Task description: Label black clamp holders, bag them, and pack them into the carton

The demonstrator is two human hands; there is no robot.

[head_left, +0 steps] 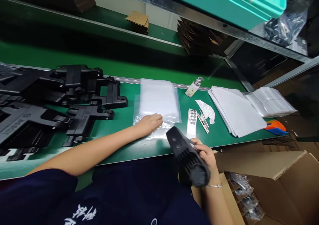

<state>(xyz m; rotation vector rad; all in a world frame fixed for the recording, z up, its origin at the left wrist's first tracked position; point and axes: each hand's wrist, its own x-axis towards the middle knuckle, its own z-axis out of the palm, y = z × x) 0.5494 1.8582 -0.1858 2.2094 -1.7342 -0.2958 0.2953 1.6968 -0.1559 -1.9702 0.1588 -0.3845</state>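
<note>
My left hand (149, 123) rests at the near end of a stack of transparent plastic bags (158, 97), its fingers curled together on the bag's crinkled edge. In my right hand (205, 153) is a black plastic part (185, 153) with slots and a round end, held up off the bench near my body and slightly blurred. The fingers wrap its right side, and its far end comes close to the bags. Beyond the right hand, a strip of printed labels (191, 120) lies on the green bench (129, 152).
Several black plastic assemblies (82, 118) crowd the left side. A small bottle (194, 86), a crumpled white cloth (206, 110), a cutter-like tool (203, 122) and white sheets (236, 110) lie to the right. A cardboard box (281, 182) stands below; a teal bin (224, 2) sits overhead.
</note>
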